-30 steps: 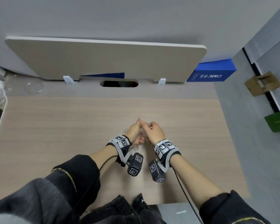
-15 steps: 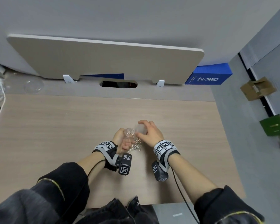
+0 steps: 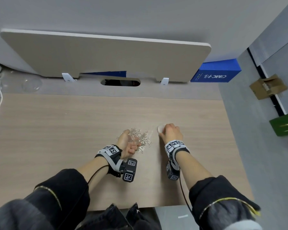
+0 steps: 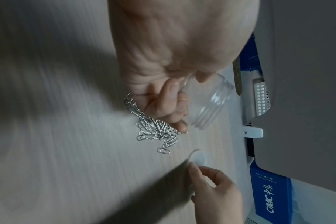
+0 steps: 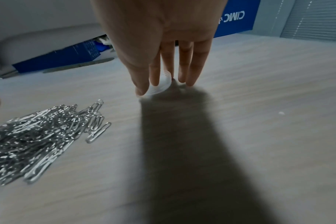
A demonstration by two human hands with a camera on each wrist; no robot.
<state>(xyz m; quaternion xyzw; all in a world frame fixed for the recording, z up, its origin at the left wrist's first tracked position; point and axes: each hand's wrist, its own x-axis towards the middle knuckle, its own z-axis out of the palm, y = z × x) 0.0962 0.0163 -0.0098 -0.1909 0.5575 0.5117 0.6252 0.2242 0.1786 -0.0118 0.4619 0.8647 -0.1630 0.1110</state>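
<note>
A small clear jar (image 3: 133, 136) (image 4: 209, 104) with a threaded, uncovered mouth lies tilted in my left hand (image 3: 129, 144) (image 4: 173, 104), whose fingers curl round it. Just below and right of that hand a pile of silver paper clips (image 3: 144, 141) (image 4: 153, 130) (image 5: 38, 133) rests on the wooden desk (image 3: 73, 130). My right hand (image 3: 170, 132) (image 5: 150, 86) is off to the right of the pile. Its thumb and fingertips pinch the jar's clear round lid (image 3: 160, 128) (image 4: 199, 157) (image 5: 160, 87) down at the desk surface.
A beige divider panel (image 3: 106, 55) stands along the desk's back, with a cable slot (image 3: 120, 82) in front. A blue box (image 3: 214, 73) sits behind at the right, a clear round dish (image 3: 31, 83) at the back left. A cardboard box (image 3: 268, 86) and green object (image 3: 284, 126) lie on the floor past the right edge.
The hands were together at the jar. The lid has come off, my right hand has carried it right and down to the desk, and my left hand has drawn the jar leftward.
</note>
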